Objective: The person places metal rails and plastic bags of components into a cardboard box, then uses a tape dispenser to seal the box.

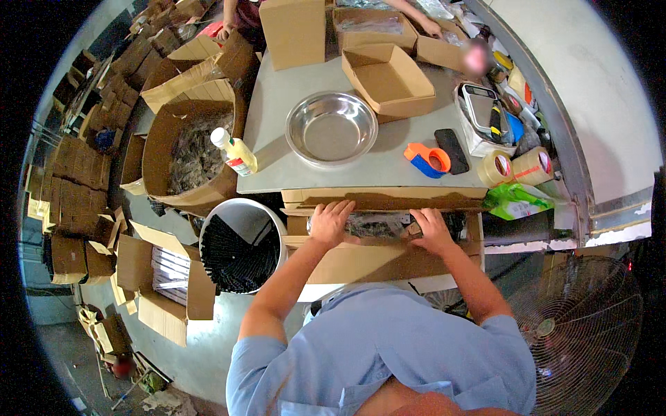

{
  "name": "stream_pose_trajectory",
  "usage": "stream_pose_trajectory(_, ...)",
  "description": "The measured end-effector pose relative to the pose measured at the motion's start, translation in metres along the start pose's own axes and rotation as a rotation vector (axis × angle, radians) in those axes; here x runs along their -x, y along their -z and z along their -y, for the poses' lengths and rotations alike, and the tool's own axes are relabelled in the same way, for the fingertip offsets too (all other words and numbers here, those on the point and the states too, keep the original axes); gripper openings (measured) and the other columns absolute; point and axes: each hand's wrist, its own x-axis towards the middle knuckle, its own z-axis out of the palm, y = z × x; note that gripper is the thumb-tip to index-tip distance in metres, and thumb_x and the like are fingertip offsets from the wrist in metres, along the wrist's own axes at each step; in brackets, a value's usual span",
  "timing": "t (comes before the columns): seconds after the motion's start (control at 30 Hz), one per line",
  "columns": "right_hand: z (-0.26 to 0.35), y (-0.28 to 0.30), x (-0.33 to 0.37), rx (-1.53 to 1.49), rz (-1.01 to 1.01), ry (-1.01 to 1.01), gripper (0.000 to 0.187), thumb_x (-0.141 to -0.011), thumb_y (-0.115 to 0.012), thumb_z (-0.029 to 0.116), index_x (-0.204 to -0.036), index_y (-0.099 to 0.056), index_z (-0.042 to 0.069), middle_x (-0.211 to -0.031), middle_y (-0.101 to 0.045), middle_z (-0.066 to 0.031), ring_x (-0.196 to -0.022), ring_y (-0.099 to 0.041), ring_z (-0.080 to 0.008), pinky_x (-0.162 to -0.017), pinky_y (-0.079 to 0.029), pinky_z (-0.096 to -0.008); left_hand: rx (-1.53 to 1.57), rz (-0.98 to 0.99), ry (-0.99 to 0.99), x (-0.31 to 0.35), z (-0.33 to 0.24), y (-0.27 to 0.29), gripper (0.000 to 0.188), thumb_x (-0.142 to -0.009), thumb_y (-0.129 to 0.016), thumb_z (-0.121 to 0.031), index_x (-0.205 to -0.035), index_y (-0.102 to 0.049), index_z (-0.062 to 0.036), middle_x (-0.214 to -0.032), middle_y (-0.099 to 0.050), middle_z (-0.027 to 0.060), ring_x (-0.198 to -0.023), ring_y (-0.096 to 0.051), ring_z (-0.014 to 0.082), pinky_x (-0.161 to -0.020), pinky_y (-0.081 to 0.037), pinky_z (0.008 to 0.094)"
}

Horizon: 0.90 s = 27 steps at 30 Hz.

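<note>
Fingers on the left hand (331,223) are laid close together toward the far edge of an open carton (388,262), just below the centre of the frame; the thumb is held apart from them, and nothing is seen clasped between. On the right hand (435,233), the fingers are bent down over the same opening, near a small brown piece; whether anything is gripped there cannot be told.

Inside the carton, clear plastic with dark contents (374,224) is seen between the two hands. The filling may thus be judged well advanced, though the depth of the load is hidden. The closing appears not to be done: the far flap (388,198) is raised near the table edge, the mouth is uncovered, and no tape is seen across it. Flaps to be folded and a seam to be sealed would seem to be left.

For the sealing, an orange and blue tape dispenser (428,160) and tape rolls (532,167) are found right of centre, on the grey table (277,104). A steel bowl (331,130) is set above the carton, its inside bare.
</note>
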Motion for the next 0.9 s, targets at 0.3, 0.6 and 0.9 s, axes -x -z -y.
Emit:
stream_pose_trajectory(0.3, -0.036, -0.039, -0.012, -0.198, 0.007, 0.119, 0.038, -0.070, -0.073, 0.031, -0.099, -0.065, 0.008, -0.089, -0.054, -0.0130, -0.092, -0.053, -0.0302, -0.077, -0.046, -0.0423, -0.182, 0.345, -0.097, -0.010, 0.001, -0.020, 0.049, -0.087, -0.042, -0.053, -0.129, -0.048, -0.0280, -0.141, -0.033, 0.0081, -0.126, -0.033, 0.0306, -0.101, -0.029, 0.0517)
stream_pose_trajectory(0.6, -0.014, -0.038, -0.017, -0.232, 0.034, -0.183, 0.049, -0.080, -0.057, 0.051, -0.065, -0.062, 0.004, -0.095, -0.053, -0.0128, -0.094, -0.051, -0.0308, -0.083, -0.040, -0.0438, -0.150, 0.510, -0.003, -0.022, -0.009, -0.025, 0.053, -0.091, -0.032, -0.056, -0.139, -0.032, -0.0318, -0.139, -0.031, 0.0129, -0.128, -0.030, 0.0339, -0.101, -0.021, 0.0605)
stream_pose_trajectory(0.9, -0.020, -0.073, -0.014, -0.147, -0.332, -0.084, 0.031, -0.071, -0.071, 0.034, -0.088, -0.061, 0.011, -0.099, -0.047, -0.0078, -0.099, -0.045, -0.0278, -0.084, -0.037, -0.0430, -0.308, 0.340, 0.111, -0.016, -0.025, -0.051, 0.065, -0.090, -0.038, -0.053, -0.145, -0.017, -0.0257, -0.143, -0.029, 0.0097, -0.129, -0.029, 0.0310, -0.102, -0.017, 0.0607)
